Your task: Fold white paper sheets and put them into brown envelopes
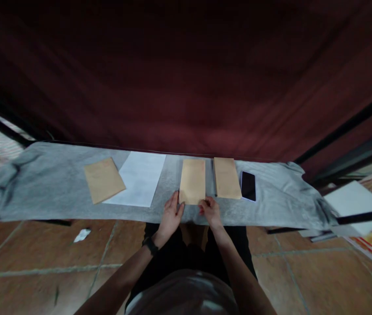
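A brown paper envelope (pixel 192 180) lies upright in front of me on the grey cloth. My left hand (pixel 172 213) is at its lower left corner, with the fingers along the left edge and the thumb at the bottom. At the lower right corner, my right hand (pixel 211 211) pinches the edge with curled fingers. Just right of it is a stack of brown envelopes (pixel 227 178). Further left, another brown envelope (pixel 103 180) lies tilted and overlaps white paper (pixel 142 178).
A phone (pixel 248 186) with a dark screen lies right of the stack. Grey cloth (pixel 57 175) covers the narrow table, and a dark red curtain (pixel 186 96) hangs behind it. Black bars (pixel 350 124) flank both ends. A white scrap (pixel 82 235) lies on the tiled floor.
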Tool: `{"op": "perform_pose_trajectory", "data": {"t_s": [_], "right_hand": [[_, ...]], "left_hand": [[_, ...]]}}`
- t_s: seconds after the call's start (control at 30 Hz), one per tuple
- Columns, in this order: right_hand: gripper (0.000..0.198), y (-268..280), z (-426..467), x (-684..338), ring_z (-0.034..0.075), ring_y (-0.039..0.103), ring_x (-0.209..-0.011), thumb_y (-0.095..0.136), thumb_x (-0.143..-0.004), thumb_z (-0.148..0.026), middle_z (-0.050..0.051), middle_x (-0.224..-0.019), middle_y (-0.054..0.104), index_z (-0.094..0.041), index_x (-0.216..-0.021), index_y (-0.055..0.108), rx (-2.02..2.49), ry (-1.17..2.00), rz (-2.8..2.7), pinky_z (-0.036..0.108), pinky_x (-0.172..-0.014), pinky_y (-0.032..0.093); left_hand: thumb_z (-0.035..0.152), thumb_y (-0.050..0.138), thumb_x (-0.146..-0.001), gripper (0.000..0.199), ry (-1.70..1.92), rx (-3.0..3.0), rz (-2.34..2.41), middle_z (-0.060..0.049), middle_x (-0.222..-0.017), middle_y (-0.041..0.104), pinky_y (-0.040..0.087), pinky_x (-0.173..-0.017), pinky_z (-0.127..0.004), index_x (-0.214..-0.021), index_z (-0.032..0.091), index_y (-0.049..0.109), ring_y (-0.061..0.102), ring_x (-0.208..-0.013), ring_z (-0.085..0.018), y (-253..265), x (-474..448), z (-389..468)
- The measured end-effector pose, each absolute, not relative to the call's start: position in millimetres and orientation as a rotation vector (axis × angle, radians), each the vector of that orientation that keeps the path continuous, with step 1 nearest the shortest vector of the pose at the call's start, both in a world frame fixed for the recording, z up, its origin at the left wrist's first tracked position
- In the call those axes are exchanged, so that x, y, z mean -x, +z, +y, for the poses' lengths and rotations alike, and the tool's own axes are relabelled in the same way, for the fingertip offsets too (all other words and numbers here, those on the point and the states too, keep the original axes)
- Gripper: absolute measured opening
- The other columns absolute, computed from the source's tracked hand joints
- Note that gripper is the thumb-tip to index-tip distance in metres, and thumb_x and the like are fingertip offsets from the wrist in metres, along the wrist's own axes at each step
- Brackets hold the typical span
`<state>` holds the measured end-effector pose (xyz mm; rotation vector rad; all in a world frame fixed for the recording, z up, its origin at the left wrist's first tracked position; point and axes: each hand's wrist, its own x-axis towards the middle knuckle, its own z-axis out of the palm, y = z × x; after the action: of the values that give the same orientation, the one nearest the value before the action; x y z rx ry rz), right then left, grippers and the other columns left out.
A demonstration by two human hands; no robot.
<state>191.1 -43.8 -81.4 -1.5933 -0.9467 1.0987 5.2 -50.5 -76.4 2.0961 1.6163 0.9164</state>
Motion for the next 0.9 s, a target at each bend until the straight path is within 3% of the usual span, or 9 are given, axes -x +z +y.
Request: {"op": "perform_pose_trajectory", "data": {"t_s": [0.2, 0.4, 0.57, 0.77, 0.9], "right_hand": [[0.025, -81, -51, -211, 0.014, 0.058, -0.044, 0.054, -0.078, -0.039, -0.003, -0.059, 0.064, -0.018, -0.091, 0.061, 1.644, 1.074, -0.888, 0.024, -0.042, 0.052], [0.023, -80, -56, -215, 0.014, 0.061, -0.046, 0.053, -0.083, -0.036, -0.003, -0.06, 0.065, -0.019, -0.096, 0.062, 1.69, 1.046, -0.922, 0.023, -0.045, 0.052], [0.015, -77, -54, -214, 0.014, 0.063, -0.051, 0.052, -0.085, -0.03, -0.002, -0.064, 0.067, -0.021, -0.09, 0.063, 1.752, 0.966, -1.026, 0.023, -0.05, 0.049], [0.017, -81, -48, -214, 0.018, 0.069, -0.07, 0.057, -0.082, -0.02, 0.001, -0.072, 0.069, -0.02, -0.098, 0.061, 1.887, 0.772, -1.13, 0.024, -0.066, 0.048], [0.018, -83, -47, -213, 0.018, 0.068, -0.067, 0.056, -0.085, -0.021, 0.0, -0.069, 0.068, -0.019, -0.102, 0.06, 1.925, 0.748, -1.178, 0.024, -0.065, 0.047]], "left_hand": [[0.035, 0.04, -0.101, 0.051, 0.917, -2.228, 1.509, -0.013, -0.158, 0.038, 0.036, -0.118, -0.047, -0.149, 0.019, 0.041, 0.036, -0.146, -0.026, -69, -23, -34], [0.029, 0.034, -0.101, 0.051, 0.633, -2.534, 1.246, -0.012, -0.159, 0.036, 0.027, -0.122, -0.047, -0.15, 0.014, 0.038, 0.026, -0.15, -0.024, -66, -61, -9], [0.033, 0.03, -0.102, 0.054, 0.428, -2.619, 1.232, -0.016, -0.156, 0.042, 0.025, -0.122, -0.046, -0.147, 0.007, 0.043, 0.029, -0.149, -0.026, -65, -94, 36], [0.034, 0.027, -0.101, 0.054, 0.401, -2.657, 1.274, -0.013, -0.155, 0.044, 0.023, -0.122, -0.046, -0.147, 0.012, 0.046, 0.032, -0.148, -0.024, -71, -111, 69], [0.035, 0.024, -0.102, 0.055, 0.392, -2.671, 1.245, -0.013, -0.154, 0.044, 0.025, -0.121, -0.045, -0.146, 0.01, 0.047, 0.034, -0.147, -0.024, -75, -108, 70]]}}
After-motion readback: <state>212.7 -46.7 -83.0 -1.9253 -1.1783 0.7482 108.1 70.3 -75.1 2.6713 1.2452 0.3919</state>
